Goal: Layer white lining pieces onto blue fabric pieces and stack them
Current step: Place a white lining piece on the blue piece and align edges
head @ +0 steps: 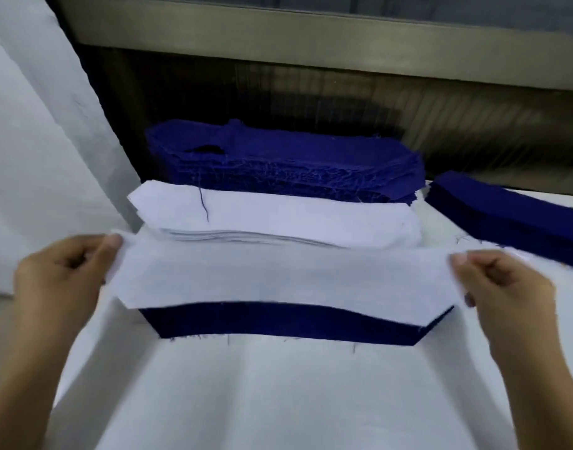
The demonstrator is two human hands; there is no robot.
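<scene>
White lining piece held over a blue fabric piece

Left hand (56, 280) and right hand (505, 293) pinch the white lining piece (278, 280) ends, half covering the blue fabric piece (278, 323).

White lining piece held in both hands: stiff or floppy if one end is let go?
Probably floppy: the white lining piece sags between left hand and right hand. Likely light, since pinching fingers alone carry it.

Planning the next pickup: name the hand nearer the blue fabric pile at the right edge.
Right. The right hand pinches the white lining piece just in front of the blue fabric pile; the left hand holds the lining's far end.
</scene>
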